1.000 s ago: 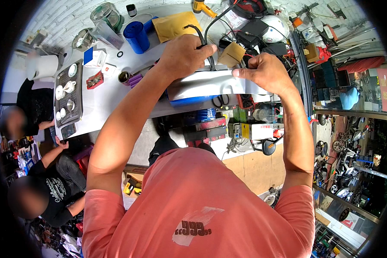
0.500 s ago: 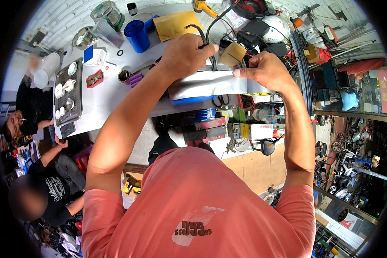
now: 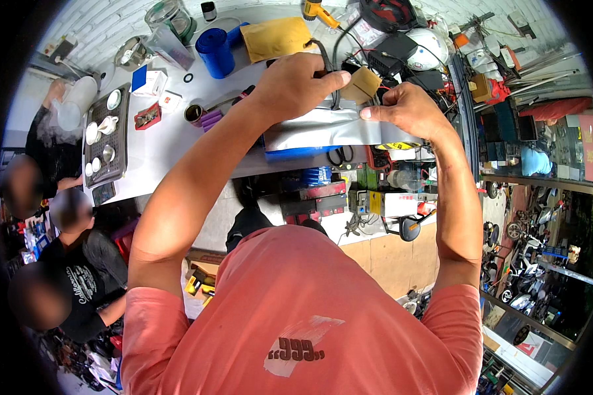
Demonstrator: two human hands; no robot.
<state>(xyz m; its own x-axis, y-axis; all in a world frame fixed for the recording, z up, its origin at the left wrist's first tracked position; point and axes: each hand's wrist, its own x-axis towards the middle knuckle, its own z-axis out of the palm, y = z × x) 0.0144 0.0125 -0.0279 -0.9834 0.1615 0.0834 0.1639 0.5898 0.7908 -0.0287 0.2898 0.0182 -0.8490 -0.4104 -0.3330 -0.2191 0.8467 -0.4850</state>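
My left hand (image 3: 300,89) is closed around black cables (image 3: 329,62) that rise from behind a long pack with a blue side (image 3: 295,153). Wide silver tape (image 3: 310,133) covers the pack's upper part, creased near its right half. My right hand (image 3: 405,112) pinches that tape by its upper edge, thumb pressed on it. Just below the right hand sits a roll with a yellow core (image 3: 395,145). A small brown cardboard piece (image 3: 361,85) stands behind the pack, between my hands, and black scissors (image 3: 341,155) lie at its front edge.
The white table (image 3: 151,155) holds a tea tray (image 3: 102,135), boxes (image 3: 147,84), a blue roll (image 3: 212,56), a yellow envelope (image 3: 277,36) and tangled electronics (image 3: 392,52). Crates (image 3: 313,194) are under it. Co-workers (image 3: 79,276) sit at the left; scooters (image 3: 527,270) stand at the right.
My left hand has moved slightly right with the cables. The tape is more creased, and more of the yellow-cored roll shows. A co-worker at upper left has raised an arm to a white container.
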